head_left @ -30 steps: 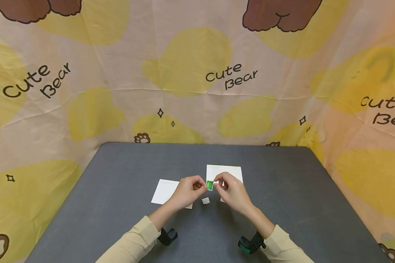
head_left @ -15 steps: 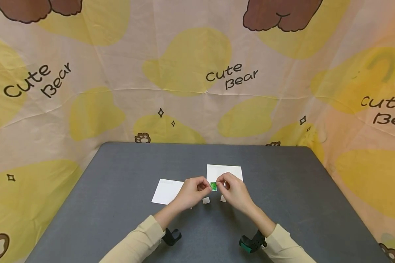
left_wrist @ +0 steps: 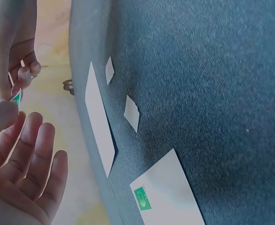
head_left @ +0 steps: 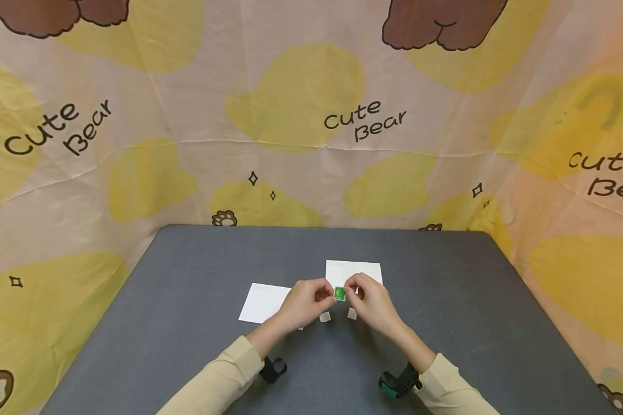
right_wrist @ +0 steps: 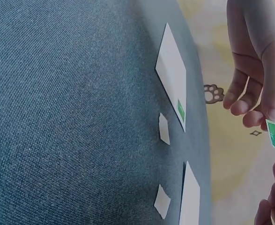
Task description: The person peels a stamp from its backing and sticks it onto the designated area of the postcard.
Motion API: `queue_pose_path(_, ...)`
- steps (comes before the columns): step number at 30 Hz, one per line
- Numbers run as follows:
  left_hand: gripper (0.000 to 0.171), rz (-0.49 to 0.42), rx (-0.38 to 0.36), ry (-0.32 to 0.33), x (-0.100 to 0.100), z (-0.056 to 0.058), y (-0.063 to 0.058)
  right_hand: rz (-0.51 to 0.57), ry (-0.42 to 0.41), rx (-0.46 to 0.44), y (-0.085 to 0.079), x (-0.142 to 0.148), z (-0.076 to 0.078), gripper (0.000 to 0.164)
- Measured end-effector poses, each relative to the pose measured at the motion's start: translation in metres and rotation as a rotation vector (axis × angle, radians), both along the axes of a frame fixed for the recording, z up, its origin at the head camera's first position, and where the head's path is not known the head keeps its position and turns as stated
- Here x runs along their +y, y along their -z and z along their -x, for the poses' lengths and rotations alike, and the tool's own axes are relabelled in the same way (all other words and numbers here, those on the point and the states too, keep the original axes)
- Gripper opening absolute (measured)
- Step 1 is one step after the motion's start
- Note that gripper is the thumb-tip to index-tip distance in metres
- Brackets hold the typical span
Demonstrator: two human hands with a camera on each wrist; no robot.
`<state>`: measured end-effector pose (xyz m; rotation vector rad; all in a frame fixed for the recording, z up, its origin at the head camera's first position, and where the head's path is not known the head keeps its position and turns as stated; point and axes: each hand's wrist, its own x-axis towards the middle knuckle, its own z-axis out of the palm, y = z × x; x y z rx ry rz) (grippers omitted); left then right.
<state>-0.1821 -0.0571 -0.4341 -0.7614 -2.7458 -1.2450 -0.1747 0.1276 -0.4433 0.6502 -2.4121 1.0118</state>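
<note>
Both hands hold a small green stamp (head_left: pixel 340 294) with a white border, raised above the table. My left hand (head_left: pixel 305 302) pinches its left edge between thumb and forefinger. On the opposite edge, the right hand (head_left: pixel 372 301) pinches it the same way. In the left wrist view, the left hand's other fingers (left_wrist: pixel 43 145) are spread loosely. The stamp's printed face shows in the right wrist view, a pale round design on green. Behind the hands lies a white card (head_left: pixel 353 268). Another white card (head_left: pixel 263 302), partly covered by the left hand, bears a similar green stamp (left_wrist: pixel 142 198) at its corner.
Two small white paper squares (head_left: pixel 325 316) (head_left: pixel 352 313) lie on the grey table (head_left: pixel 213 259) below the hands. A patterned cloth (head_left: pixel 291 92) hangs behind the table. Each wrist wears a black strap device (head_left: pixel 398 383).
The stamp and left hand have shifted a little to the right, and the right hand slightly so. More of the left card and the right paper square now shows.
</note>
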Motion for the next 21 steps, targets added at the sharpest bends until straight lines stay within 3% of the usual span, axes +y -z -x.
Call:
queue_pose_path(9,0.003,0.047,0.085,-0.037,-0.003,0.014,0.004,0.003,0.087,-0.126,0.01,0.009,0.008,0.006)
queue_pose_path(16,0.014,0.177,0.105,-0.109,-0.005,0.026,0.01,-0.011,0.136,-0.144,0.017,0.017,0.013,0.007)
queue_pose_path(21,0.025,0.274,0.118,-0.125,-0.004,0.035,0.014,-0.039,0.153,-0.146,0.024,0.025,0.017,0.005)
